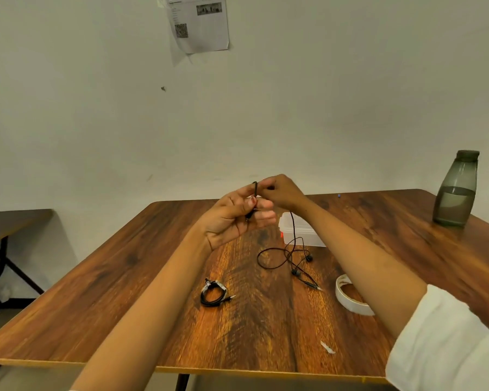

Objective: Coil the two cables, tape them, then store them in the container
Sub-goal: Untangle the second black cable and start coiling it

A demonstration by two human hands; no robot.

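Observation:
A black earphone cable (277,259) lies partly loose on the wooden table (124,292), its earbuds near the middle. Its upper end runs up to my hands, raised above the table. My left hand (235,218) has the cable looped over its fingers, with the plug end pinched against the palm. My right hand (280,191) pinches the cable just above the left fingers. A second black cable (213,293), coiled and bound with white tape, rests nearer to me. The clear plastic container (302,231) stands behind the loose cable, partly hidden by my right forearm.
A white tape roll (350,296) lies under my right forearm. A scrap of tape (328,347) sits near the front edge. A grey bottle (456,190) stands at the far right. Another table (14,221) is at the left.

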